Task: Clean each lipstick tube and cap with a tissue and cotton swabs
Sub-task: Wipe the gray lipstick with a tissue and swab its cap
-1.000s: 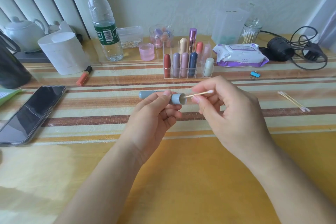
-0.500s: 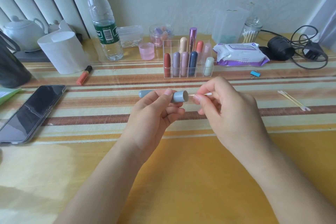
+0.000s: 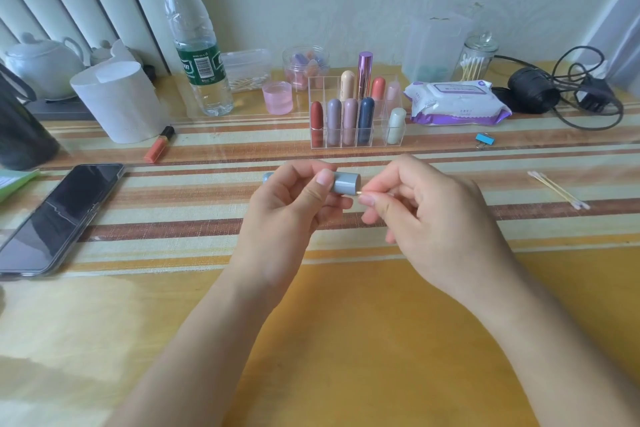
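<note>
My left hand (image 3: 289,204) holds a grey-blue lipstick cap (image 3: 346,183) sideways, its mouth facing right. My right hand (image 3: 426,215) pinches a cotton swab (image 3: 360,191); only a short bit of stick shows between fingertips and the cap's mouth, the tip hidden inside. The rounded end of the matching grey-blue tube (image 3: 267,177) peeks out on the table behind my left hand. A clear organizer (image 3: 349,144) behind holds several upright lipsticks.
Two used cotton swabs (image 3: 557,190) lie at right. A phone (image 3: 59,218) lies at left, a tissue roll (image 3: 119,102) and an orange lip gloss (image 3: 158,144) behind it. Water bottle (image 3: 197,45), wet wipes pack (image 3: 457,102), swab jar (image 3: 478,57), blue clip (image 3: 485,140) and cables (image 3: 581,94) line the back.
My right hand has pushed the swab further into the cap; its long free end, visible a second ago, is now hidden in my fingers. The cap turned its mouth more rightward.
</note>
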